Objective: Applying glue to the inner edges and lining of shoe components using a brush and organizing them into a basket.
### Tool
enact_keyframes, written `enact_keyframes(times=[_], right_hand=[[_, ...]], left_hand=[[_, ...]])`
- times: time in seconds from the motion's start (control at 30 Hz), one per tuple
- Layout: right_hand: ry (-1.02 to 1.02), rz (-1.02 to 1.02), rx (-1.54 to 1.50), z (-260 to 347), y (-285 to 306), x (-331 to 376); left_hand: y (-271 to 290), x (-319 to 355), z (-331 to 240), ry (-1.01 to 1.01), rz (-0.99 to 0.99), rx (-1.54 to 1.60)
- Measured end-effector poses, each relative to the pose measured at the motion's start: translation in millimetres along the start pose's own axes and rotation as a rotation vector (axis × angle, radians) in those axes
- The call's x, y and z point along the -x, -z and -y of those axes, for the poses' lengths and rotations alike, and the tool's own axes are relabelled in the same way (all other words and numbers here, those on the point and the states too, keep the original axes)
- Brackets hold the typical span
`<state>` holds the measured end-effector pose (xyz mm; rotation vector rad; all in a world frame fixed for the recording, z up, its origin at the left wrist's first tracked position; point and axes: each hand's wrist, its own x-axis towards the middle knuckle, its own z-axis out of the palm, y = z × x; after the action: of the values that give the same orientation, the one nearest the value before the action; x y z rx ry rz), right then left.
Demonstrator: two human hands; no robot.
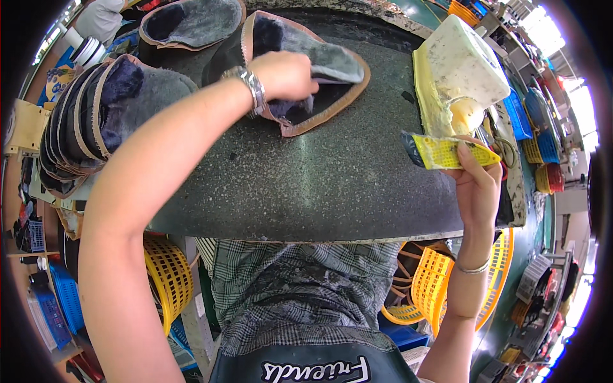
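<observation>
My left hand (pixel 284 75) reaches across the dark table to a fleece-lined slipper piece (pixel 325 120) with a tan edge. Its fingers are closed on the piece's grey furry lining (pixel 338 62), which stands up from the dark inside; the fingertips are partly hidden. At the right, my right hand (pixel 477 179) grips a brush (pixel 447 153) with a yellow, dotted handle. Its dark end points left, over the table. Just beyond that hand stands a white plastic container (pixel 461 64), crusted with yellowish glue, with an opening low on its near side.
A stack of similar fleece-lined pieces (pixel 105 108) rises at the left table edge. Another piece (pixel 191 24) lies at the far left. Yellow baskets (pixel 167 277) flank my lap below the table edge. Shelves and blue crates (pixel 518 115) stand beyond the right side.
</observation>
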<state>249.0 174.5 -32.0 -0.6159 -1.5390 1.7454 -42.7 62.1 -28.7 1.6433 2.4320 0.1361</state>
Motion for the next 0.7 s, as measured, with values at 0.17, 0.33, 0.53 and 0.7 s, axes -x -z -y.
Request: enact_keyframes(times=[0.17,0.33,0.53,0.7], right_hand=[[0.045,0.043,0.104,-17.8,-44.4,-19.1],[0.528,0.491,0.531,-52.2,-94.0,-47.3],[1.012,0.325,1.059,-77.5,-98.1,-52.6],[0.714,0.43,0.677,-72.6,-144.4,-10.9]], left_hand=[[19.2,-26.4,15.0,0.109,0.258,0.162],[29.1,-26.7,18.9,0.241,0.274,0.375],[25.5,-11.9,29.1,0.272,0.33,0.637],[17.4,8.1,30.1,0.196,0.278,0.566]])
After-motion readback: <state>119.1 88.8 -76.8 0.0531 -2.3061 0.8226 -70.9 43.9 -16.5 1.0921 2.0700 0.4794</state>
